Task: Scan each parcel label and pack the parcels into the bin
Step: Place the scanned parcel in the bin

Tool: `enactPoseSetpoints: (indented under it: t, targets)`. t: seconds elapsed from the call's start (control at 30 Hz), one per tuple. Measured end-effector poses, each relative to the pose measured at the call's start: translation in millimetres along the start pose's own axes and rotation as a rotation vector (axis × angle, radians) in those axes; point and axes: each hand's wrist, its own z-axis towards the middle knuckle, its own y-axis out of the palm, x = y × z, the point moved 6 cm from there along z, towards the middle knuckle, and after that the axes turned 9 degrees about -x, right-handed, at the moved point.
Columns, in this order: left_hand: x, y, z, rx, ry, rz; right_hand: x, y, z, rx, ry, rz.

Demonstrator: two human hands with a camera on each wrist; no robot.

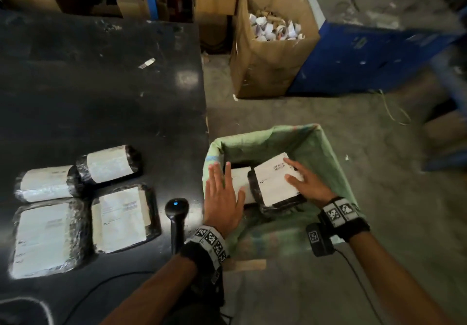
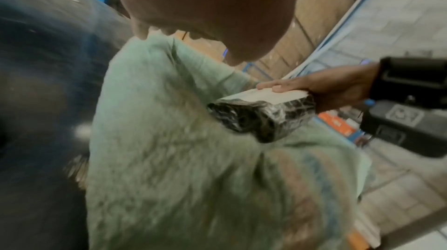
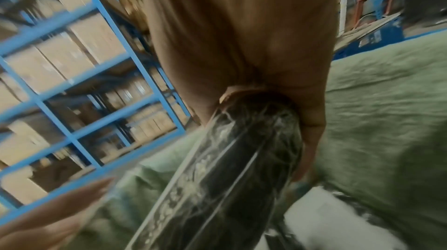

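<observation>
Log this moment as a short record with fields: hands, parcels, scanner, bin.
left hand: open, fingers straight, over the bin's near-left rim
right hand: grips the held parcel, thumb on its white label
bin: green-lined bin on the floor beside the black table
parcels in bin: another parcel lies partly under the held one
parcels on table: four, labels up
scanner: lies on the table edge, unheld

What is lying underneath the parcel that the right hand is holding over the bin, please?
Under the held parcel another white-labelled parcel lies in the green-lined bin, partly covered. The right hand grips the upper one; anything deeper is hidden.
</observation>
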Motion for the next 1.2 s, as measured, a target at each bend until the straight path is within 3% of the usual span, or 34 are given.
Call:
enactPoseSetpoints:
  t: [0.17,0.33,0.57,0.8,0.9,1.0,1.13,1.2]
  targets:
    - [-4,26,5,0.008,-0.058,0.107,59,-34,46,-0.095,0.312,-0.266]
    - [-13,30,-1,0.016,0.006,0.073,86,-42,86,-0.096,0.320,-0.243]
    - [-15,31,3,0.072,0.030,0.102,119,-11,130,-0.012,0.237,-0.173]
    - [-21,34,8,0.053,0.035,0.095,194,17,145,-0.083,0.529,-0.440]
    - [-22,34,10,0.045,0.034,0.058,175,13,145,-0.082,0.551,-0.479]
    - [-24,28,13,-0.008,0.101,0.001,112,-3,133,-0.072,0.466,-0.372]
    - [-43,-12,11,-0.097,0.169,-0.254,-3,-9,80,0.050,0.200,-0.108]
    - [-60,-47,6,-0.058,0.155,-0.286,-55,9,47,0.104,0.051,-0.018]
